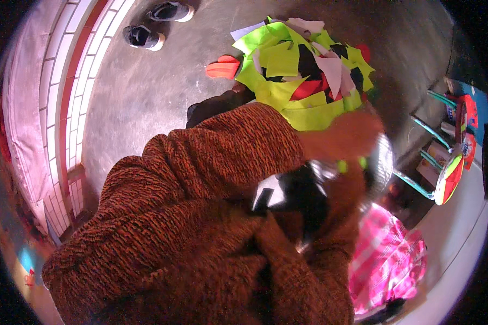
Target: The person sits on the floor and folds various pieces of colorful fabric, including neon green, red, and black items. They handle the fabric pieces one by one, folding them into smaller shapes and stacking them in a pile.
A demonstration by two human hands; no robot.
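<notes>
My left hand (342, 134), at the end of a brown-orange knit sleeve, reaches across to the right and is smeared by motion. It is just beyond the near right edge of a heap of fabric scraps (279, 59), mostly neon yellow with black, red and white pieces. My right hand (355, 169) is close below the left one, partly covered by it and blurred; its fingers cannot be made out. Under the arms shows a shiny silvery surface (385, 157), perhaps a metal basin, with something black (303, 192) near it. Whether either hand holds a scrap cannot be told.
A pink checked cloth (387, 254) lies at the lower right. Turquoise-legged furniture with a colourful seat (451, 180) stands at the right. Dark shoes (171, 12) rest on the grey floor (141, 92) at the far left, beside a white-tiled ledge (51, 116). An orange-red shoe-like thing (222, 67) adjoins the heap.
</notes>
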